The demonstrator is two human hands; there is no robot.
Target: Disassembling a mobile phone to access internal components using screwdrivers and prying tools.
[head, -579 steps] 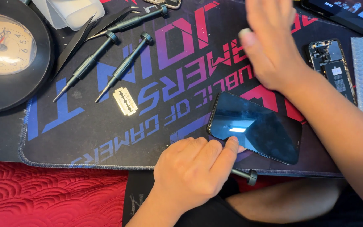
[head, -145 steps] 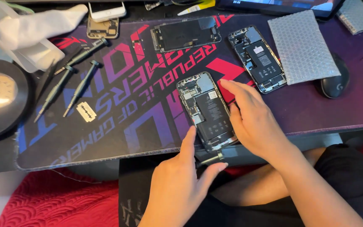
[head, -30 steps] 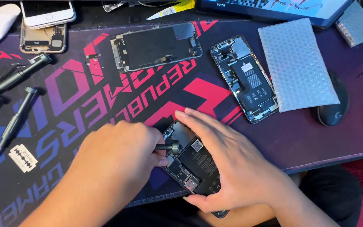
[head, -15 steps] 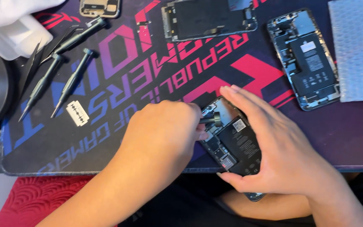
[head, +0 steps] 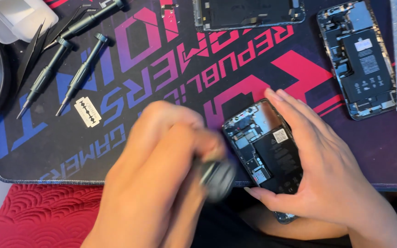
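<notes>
Black opened phone [head: 272, 151] clasped by right hand [head: 327, 179]; left hand [head: 161, 170] grip closed on blurred screwdriver [head: 217, 177].

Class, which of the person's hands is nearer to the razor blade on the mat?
Left. The left hand is just right of and below the razor blade, not touching it. The right hand is farther right, holding the opened phone.

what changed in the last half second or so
The left hand has pulled back from the opened phone toward the near mat edge, blurred, a dark tool in its grip. The right hand still holds the phone. Screwdrivers and razor blade lie unmoved.
</notes>
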